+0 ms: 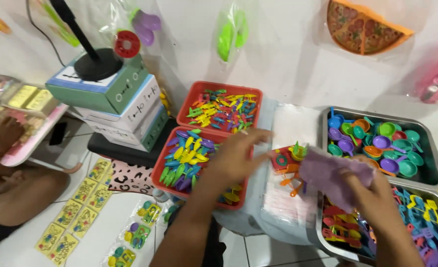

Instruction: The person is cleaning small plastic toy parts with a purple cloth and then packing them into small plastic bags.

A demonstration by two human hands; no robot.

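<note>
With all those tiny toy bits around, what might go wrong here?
The left hand reaches across the red tray of small coloured pieces, so the forearm could knock some out. The right hand holds a purple piece over loose toys on the clear plastic bag; these might scatter toward the finished packets on the floor.

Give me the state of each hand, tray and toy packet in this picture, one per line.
left hand: open, fingers spread over the front red tray
right hand: gripping a purple cloth-like piece
front red tray: full of coloured plastic pieces
rear red tray: full, untouched
upper metal tray: holds small pans
lower metal tray: holds mixed utensils
clear bag: lying flat, a few toys on it
finished packets: laid on the floor
</note>
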